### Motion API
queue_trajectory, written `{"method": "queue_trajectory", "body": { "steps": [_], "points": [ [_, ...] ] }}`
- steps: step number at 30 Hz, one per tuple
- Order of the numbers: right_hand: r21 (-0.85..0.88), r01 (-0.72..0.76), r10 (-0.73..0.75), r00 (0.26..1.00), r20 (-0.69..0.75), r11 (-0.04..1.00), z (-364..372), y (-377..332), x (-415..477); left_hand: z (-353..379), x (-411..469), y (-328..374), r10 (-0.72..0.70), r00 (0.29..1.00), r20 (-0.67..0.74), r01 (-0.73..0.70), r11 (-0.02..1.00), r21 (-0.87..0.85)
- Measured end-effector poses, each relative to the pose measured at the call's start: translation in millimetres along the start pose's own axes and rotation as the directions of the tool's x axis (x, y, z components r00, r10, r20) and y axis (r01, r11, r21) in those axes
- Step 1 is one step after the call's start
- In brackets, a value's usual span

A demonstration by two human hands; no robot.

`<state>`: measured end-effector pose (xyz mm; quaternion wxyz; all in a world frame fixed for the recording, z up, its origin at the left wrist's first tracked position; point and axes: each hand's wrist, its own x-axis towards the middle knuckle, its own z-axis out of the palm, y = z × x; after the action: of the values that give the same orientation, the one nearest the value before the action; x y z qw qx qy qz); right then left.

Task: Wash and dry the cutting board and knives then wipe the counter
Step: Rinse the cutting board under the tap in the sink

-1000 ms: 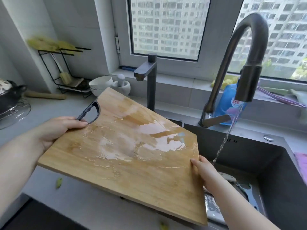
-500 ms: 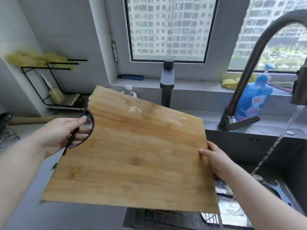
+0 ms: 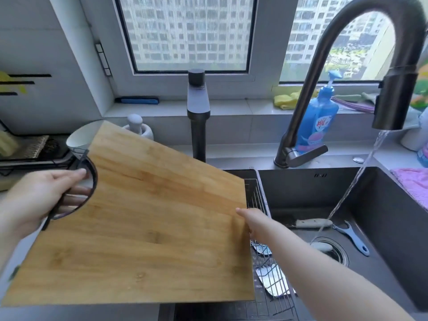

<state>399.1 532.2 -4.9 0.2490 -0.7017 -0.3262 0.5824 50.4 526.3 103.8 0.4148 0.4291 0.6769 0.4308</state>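
You have flipped the cutting board [image 3: 148,223]: the wet, glistening face of 1 second ago is gone and a dry-looking face is up. Your left hand [image 3: 39,200] has its grip curled through the black handle loop [image 3: 92,181], and your right hand [image 3: 257,222] pinches the right edge. The board hangs left of the running stream [image 3: 361,174], so this side likely needs rinsing next.

Cutting board [image 3: 150,228] matt wood; faucet [image 3: 328,72] brushed dark metal.

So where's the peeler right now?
In the head view, the blue peeler lies on the bottom of the sink at the right, just right of the drain and the white-handled knife.
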Motion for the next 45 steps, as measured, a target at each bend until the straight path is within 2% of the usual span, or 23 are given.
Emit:
{"method": "queue_trajectory", "body": {
  "steps": [6,10,15,25,28,30,33,35,37,39,45],
  "points": [
    [-0.077,-0.062,0.054,0.993,-0.103,0.995,-0.8,14.2,9.7,35.2,-7.6,-27.5,-0.069,0.998,-0.007,0.069,0.997,-0.044],
    [-0.087,-0.074,0.061,0.987,-0.149,0.993,-0.4,19.5,14.2,48.2,-8.6,-36.1,-0.039,0.998,-0.055,0.037,0.999,-0.026],
    [-0.104,-0.086,0.072,0.989,-0.133,0.991,3.4,23.3,16.1,50.2,-6.2,-46.0,-0.065,0.992,-0.11,0.065,0.998,-0.001],
    [-0.257,-0.101,0.07,0.99,-0.125,0.961,7.6,25.9,12.3,57.3,-7.8,-49.3,-0.08,0.987,-0.139,0.081,0.997,-0.002],
    [-0.288,-0.033,0.011,0.997,-0.078,0.957,9.2,18.8,2.3,57.3,-6.8,-48.4,-0.094,0.987,-0.128,0.095,0.995,-0.005],
    [-0.318,0.066,-0.087,0.995,-0.054,0.946,3.7,12.0,-7.6,58.9,-5.3,-47.3,-0.095,0.988,-0.123,0.096,0.995,-0.002],
    [-0.423,0.274,-0.371,0.914,-0.164,0.864,-20.5,6.0,-12.6,60.8,-4.5,-46.8,-0.076,0.989,-0.129,0.077,0.997,0.009],
    [-0.476,0.268,-0.415,0.879,-0.235,0.838,-40.0,11.4,-8.7,61.4,-3.0,-48.4,-0.077,0.988,-0.132,0.081,0.996,0.025],
    [-0.429,0.204,-0.322,0.92,-0.222,0.88,-49.8,23.1,-6.7,62.3,-1.1,-48.5,-0.087,0.987,-0.136,0.092,0.995,0.03],
    [-0.318,0.192,-0.248,0.958,-0.145,0.929,-44.4,33.1,-7.7,63.5,0.6,-47.1,-0.086,0.987,-0.136,0.093,0.995,0.043],
    [-0.173,0.204,-0.227,0.966,-0.125,0.964,-32.7,41.6,-1.9,66.2,4.5,-40.7,-0.071,0.989,-0.132,0.083,0.993,0.084]
  ]
}}
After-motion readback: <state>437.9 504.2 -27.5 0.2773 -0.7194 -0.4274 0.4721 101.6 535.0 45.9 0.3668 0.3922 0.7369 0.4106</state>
